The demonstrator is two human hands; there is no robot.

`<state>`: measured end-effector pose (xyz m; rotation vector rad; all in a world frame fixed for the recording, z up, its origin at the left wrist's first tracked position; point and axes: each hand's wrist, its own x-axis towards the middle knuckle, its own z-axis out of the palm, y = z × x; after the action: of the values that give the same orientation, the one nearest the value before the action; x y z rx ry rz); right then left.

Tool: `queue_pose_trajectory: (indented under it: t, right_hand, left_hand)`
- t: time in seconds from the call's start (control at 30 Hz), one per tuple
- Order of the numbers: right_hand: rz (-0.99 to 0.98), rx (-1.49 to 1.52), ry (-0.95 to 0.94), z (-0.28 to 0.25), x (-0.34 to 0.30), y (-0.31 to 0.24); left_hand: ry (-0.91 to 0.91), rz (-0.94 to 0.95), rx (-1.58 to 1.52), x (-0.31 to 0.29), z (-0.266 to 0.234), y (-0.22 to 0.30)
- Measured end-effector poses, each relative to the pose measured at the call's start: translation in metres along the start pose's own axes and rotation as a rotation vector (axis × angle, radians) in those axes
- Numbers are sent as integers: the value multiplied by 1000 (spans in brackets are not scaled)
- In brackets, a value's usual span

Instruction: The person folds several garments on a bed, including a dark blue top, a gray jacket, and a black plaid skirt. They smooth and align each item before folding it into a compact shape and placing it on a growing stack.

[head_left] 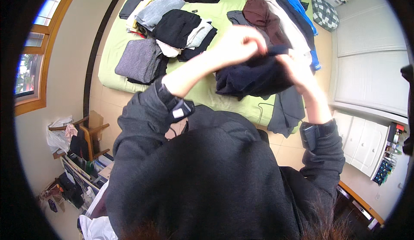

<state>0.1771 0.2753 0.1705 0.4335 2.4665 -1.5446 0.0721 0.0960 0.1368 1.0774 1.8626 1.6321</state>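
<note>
A dark navy garment (254, 77), bunched up, hangs above the near part of the bed in front of me. My left hand (242, 44) reaches across to its upper edge with the fingers curled in; motion blurs it. At the garment's right side, my right hand (296, 70) is closed on the cloth, also a little blurred. The exact kind of garment does not show. Just beyond it lie a maroon garment (264, 16) and a cream one (284, 11). Dark grey trousers (286, 113) drape over the bed's near edge, below my right hand.
Folded clothes in piles lie on the green bed sheet (114, 57), among them a grey knit (139, 60) and a black garment (177, 26). A blue garment (297, 5) is at the right. A wooden chair (88, 134) and white cabinet (361, 143) stand either side.
</note>
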Motion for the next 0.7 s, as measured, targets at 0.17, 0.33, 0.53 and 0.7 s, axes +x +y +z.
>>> queue_pose_trajectory:
  t: [0.17, 0.33, 0.53, 0.7]
  right_hand:
    - [-48, 92, 14, 36, 10, 16]
    - [-230, -272, -125, 84, 2, 23]
    - [-249, 51, -583, 113, -24, 28]
    - [-82, -185, -437, 89, -10, 55]
  left_hand:
    - [-53, -108, 481, -28, 40, -57]
    - [-315, -348, 69, -52, 59, -188]
    - [-313, -815, -255, -89, 58, -265]
    - [-229, -751, -366, -57, 37, -242]
